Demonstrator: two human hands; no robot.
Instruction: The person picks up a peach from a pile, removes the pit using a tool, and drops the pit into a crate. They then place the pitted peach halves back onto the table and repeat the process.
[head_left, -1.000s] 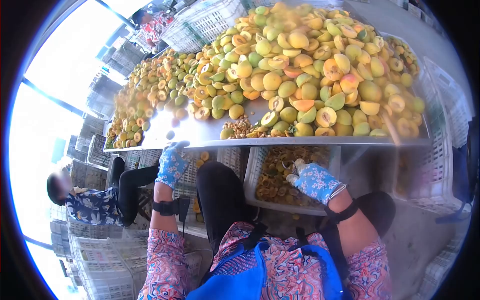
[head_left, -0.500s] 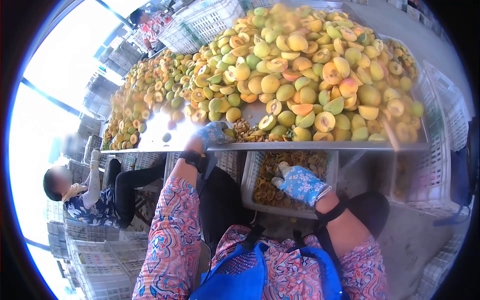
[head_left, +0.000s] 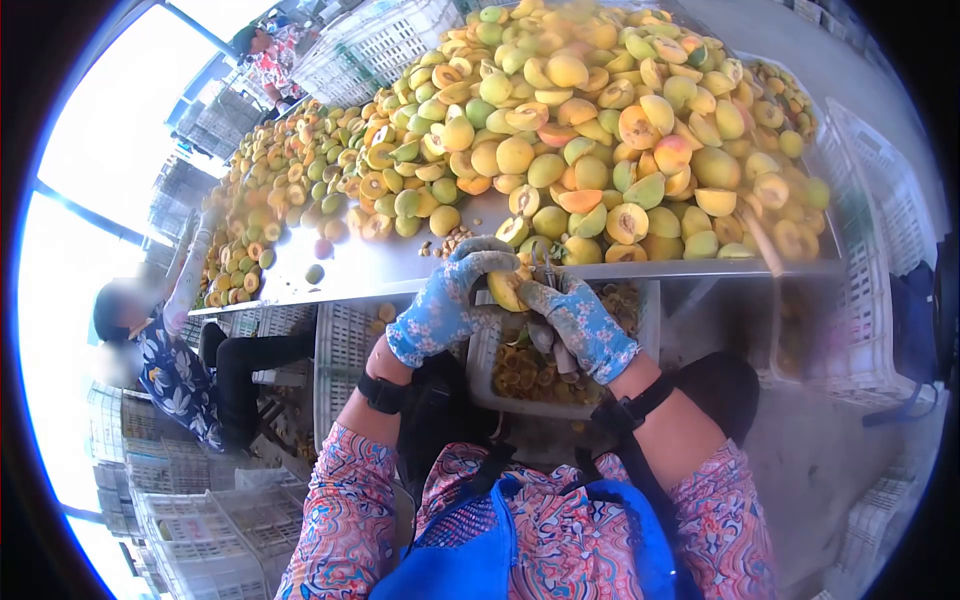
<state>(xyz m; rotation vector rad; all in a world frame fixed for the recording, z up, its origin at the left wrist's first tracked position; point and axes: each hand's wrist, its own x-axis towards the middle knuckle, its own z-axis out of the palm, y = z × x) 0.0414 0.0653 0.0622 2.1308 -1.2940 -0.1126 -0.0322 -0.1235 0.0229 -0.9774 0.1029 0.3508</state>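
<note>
My left hand [head_left: 448, 300], in a blue flowered glove, grips a yellow halved fruit [head_left: 506, 289] at the near edge of the metal table [head_left: 370, 270]. My right hand [head_left: 580, 322], gloved the same way, holds a small metal pitting tool [head_left: 548, 270] against that fruit. Both hands meet just above a white crate of pitted fruit halves [head_left: 520, 368] under the table edge. A big heap of yellow and green fruit [head_left: 590, 130] covers the table behind them. A small pile of brown pits [head_left: 450, 240] lies near my left hand.
Another person [head_left: 165, 350] in a flowered top sits at the left and reaches an arm onto the table. A third person [head_left: 262, 50] stands at the far end. White plastic crates [head_left: 880, 200] are stacked at the right, left and back.
My left hand went from the table's edge onto the table, took a fruit and brought it back. My right hand rose from the crate to meet it. The person at left raised an arm.
</note>
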